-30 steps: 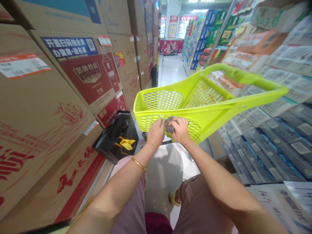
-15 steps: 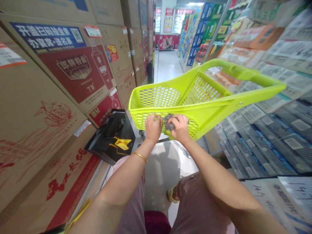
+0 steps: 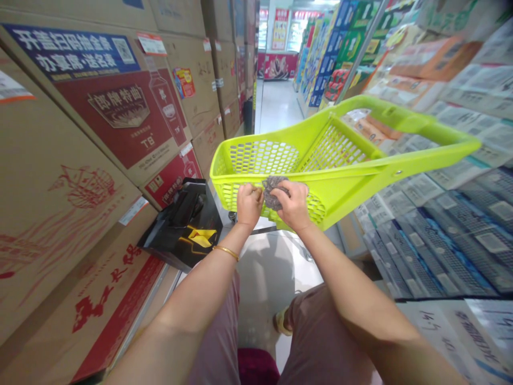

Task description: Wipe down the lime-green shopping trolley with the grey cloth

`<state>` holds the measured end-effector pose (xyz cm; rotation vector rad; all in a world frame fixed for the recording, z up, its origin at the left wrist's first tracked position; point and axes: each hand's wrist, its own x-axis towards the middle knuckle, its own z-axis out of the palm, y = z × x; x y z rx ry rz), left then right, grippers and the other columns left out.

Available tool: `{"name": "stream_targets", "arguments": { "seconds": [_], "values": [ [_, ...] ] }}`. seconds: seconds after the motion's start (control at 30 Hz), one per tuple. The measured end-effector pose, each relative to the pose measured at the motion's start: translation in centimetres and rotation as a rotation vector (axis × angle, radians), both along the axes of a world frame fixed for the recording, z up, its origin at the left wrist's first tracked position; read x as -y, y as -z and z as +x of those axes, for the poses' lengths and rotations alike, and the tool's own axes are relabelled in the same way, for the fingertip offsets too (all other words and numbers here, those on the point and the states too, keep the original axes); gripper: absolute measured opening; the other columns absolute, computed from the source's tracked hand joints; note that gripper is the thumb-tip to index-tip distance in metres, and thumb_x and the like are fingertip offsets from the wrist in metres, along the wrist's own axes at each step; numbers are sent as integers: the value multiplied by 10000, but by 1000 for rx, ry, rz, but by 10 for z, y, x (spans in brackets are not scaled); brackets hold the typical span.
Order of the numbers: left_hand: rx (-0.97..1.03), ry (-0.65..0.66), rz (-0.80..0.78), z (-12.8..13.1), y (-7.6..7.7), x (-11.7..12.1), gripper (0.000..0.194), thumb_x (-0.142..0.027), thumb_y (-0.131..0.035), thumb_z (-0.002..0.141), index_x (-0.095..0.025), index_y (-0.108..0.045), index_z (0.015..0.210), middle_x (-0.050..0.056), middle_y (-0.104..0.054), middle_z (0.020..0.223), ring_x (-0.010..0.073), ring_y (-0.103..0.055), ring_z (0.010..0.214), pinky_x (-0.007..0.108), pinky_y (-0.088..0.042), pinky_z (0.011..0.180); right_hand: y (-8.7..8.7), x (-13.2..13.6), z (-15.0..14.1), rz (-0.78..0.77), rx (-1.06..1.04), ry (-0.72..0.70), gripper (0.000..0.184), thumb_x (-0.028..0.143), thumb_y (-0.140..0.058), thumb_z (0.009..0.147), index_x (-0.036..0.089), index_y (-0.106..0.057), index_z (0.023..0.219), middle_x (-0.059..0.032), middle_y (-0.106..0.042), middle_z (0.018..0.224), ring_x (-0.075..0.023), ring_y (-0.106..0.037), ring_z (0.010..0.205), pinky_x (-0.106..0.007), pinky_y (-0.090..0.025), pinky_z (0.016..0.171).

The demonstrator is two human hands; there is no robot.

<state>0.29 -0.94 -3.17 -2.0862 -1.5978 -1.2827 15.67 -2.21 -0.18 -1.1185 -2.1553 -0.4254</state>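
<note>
A lime-green plastic shopping basket (image 3: 348, 184) with lattice sides and a long handle stands tilted in front of me, its handle reaching to the right. My right hand (image 3: 294, 206) is closed on a crumpled grey cloth (image 3: 273, 192), held against the basket's near side just below the rim. Just left of the cloth, my left hand (image 3: 249, 206) has its fingers curled at the same lattice wall, apparently gripping it; its fingertips are partly hidden. Through the lattice openings the pale floor shows.
Stacked cardboard cartons (image 3: 120, 123) line the left side. A black gift bag (image 3: 184, 224) with a yellow ribbon stands on the floor beside them. Packaged goods (image 3: 444, 214) fill sloping shelves on the right. A tiled aisle (image 3: 280, 101) runs away beyond the basket.
My right hand and the cloth have shifted slightly up and left along the basket's side, and more of the cloth shows. My left hand stays nearly in place.
</note>
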Motion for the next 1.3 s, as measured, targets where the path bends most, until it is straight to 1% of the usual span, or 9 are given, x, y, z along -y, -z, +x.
{"name": "stream_targets", "arguments": {
  "seconds": [0.1,0.2,0.37,0.6,0.9,0.97,1.03,1.13,1.3],
  "values": [
    [-17,1,9,-5,4,-1,184,-199,-481,876,-201,-622,758,51,-549,814,195,-467,811,336,-398,729,2,-8,-3,3,65,-9,292,173,-515,792,272,-618,1047,-66,-537,1108,-231,-401,964,-382,-265,847],
    [-26,9,37,-8,8,-3,144,-157,-493,846,-199,-627,812,54,-560,845,201,-474,833,338,-403,735,11,-14,-7,15,117,-22,289,181,-508,806,265,-620,1058,-64,-558,1089,-217,-408,935,-367,-263,837],
    [-13,-2,105,-6,14,-6,185,-106,-457,831,-198,-618,825,49,-568,850,193,-480,819,328,-407,724,22,-16,-9,87,115,-16,265,184,-483,827,267,-644,1019,-49,-589,1031,-201,-421,905,-351,-262,827],
    [-2,-33,125,-1,16,-4,220,-99,-430,844,-201,-625,850,54,-588,908,196,-501,860,334,-429,766,16,-10,-9,97,70,-18,274,159,-490,786,246,-655,987,-63,-583,1040,-204,-425,907,-353,-261,812],
    [85,-53,54,11,22,8,271,-173,-354,929,-187,-607,1026,98,-572,1086,214,-502,1013,371,-418,889,14,-8,-9,97,25,-30,289,130,-491,764,254,-662,962,-55,-585,1033,-200,-423,887,-345,-264,797],
    [86,-81,46,14,23,12,285,-173,-346,933,-196,-597,1065,103,-555,1116,216,-497,1031,372,-411,898,13,-8,-9,92,13,-38,285,128,-490,768,251,-662,960,-57,-581,1034,-200,-420,887,-345,-264,793],
    [72,-148,38,14,21,14,268,-187,-380,927,-213,-601,1076,97,-551,1079,216,-502,1000,363,-411,868,13,-8,-9,91,6,-37,282,125,-488,773,249,-663,955,-58,-579,1036,-199,-419,885,-344,-264,787],
    [18,-221,-11,9,15,12,225,-242,-458,907,-217,-614,1066,83,-539,937,215,-501,894,343,-406,772,13,-9,-8,96,3,-30,275,128,-488,780,251,-661,955,-56,-577,1034,-198,-420,893,-341,-267,788],
    [-32,-147,-33,-3,11,0,176,-253,-471,900,-202,-632,951,51,-486,804,199,-454,789,316,-370,699,12,-12,-6,109,6,-33,308,156,-509,785,258,-630,1049,-57,-568,1058,-202,-422,921,-343,-277,806]
  ]
}}
